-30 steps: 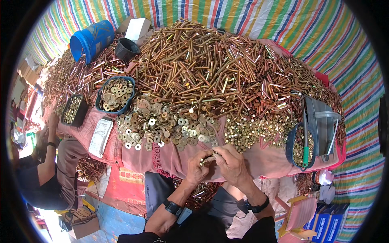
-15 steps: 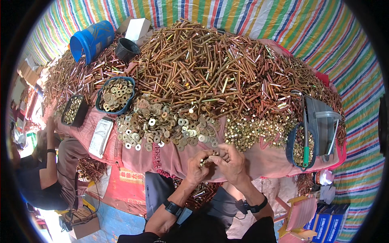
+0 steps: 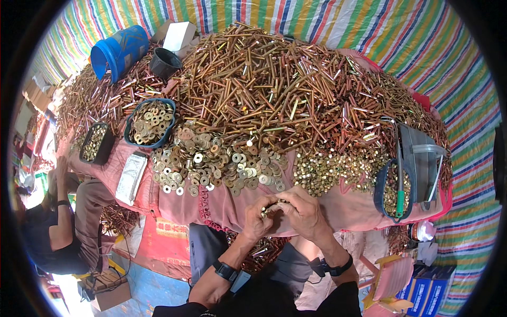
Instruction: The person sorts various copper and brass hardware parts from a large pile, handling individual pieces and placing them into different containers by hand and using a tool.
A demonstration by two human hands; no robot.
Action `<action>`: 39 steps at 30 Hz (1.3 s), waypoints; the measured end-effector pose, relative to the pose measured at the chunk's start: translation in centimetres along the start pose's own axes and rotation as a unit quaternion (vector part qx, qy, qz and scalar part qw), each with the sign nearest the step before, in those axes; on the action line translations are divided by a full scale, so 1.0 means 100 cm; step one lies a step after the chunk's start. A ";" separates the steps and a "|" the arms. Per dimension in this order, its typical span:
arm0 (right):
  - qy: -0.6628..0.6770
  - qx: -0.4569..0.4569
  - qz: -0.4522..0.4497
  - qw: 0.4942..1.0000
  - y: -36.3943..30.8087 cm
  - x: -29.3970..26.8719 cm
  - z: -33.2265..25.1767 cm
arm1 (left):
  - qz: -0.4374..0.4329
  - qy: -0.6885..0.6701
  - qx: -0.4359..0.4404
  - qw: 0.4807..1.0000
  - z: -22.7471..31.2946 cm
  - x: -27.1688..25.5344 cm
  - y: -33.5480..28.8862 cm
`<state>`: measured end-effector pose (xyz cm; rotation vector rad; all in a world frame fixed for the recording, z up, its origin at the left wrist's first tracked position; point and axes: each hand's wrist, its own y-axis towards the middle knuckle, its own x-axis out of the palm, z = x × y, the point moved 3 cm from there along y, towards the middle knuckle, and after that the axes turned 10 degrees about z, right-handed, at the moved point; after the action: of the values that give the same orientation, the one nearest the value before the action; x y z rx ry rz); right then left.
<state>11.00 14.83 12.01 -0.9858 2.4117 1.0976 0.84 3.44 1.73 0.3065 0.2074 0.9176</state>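
Note:
My left hand (image 3: pixel 256 219) is closed around a few brass-coloured bolts (image 3: pixel 266 211), whose ends stick out by the thumb. Pressed against it, my right hand (image 3: pixel 303 214) has its thumb and fingertips closed at the other end of the same pieces; any small part between those fingertips is hidden. Both hands are held over the near edge of the pink cloth. Just beyond them lie a heap of flat washers (image 3: pixel 211 161) on the left and a spread of small nuts (image 3: pixel 330 169) on the right. A great mound of long bolts (image 3: pixel 264 84) rises behind.
At the right, a blue tub of nuts (image 3: pixel 395 198) stands beside a grey scoop (image 3: pixel 414 142). To the left are a tub of washers (image 3: pixel 153 124), a dark nut tray (image 3: pixel 95 145), a silver packet (image 3: pixel 132 178) and a blue bucket (image 3: pixel 120 53). Another person (image 3: pixel 63 227) sits far left.
My right fingers have come down from slightly raised and closed in on the bolts. My left hand has stayed nearly in place.

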 end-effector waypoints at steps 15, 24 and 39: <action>0.055 0.186 0.057 0.979 -0.013 0.008 0.007 | 0.002 -0.004 0.032 0.999 -0.004 0.001 0.000; 0.029 0.227 0.008 0.973 -0.011 0.011 0.017 | -0.006 -0.008 0.027 1.000 -0.002 0.000 0.002; 0.022 0.092 0.075 0.993 -0.013 0.005 0.005 | -0.002 0.001 0.032 0.999 -0.003 0.002 0.001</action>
<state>11.55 14.38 10.67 -0.7872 2.6036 0.8875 0.77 3.69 1.51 0.3647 0.2387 0.9093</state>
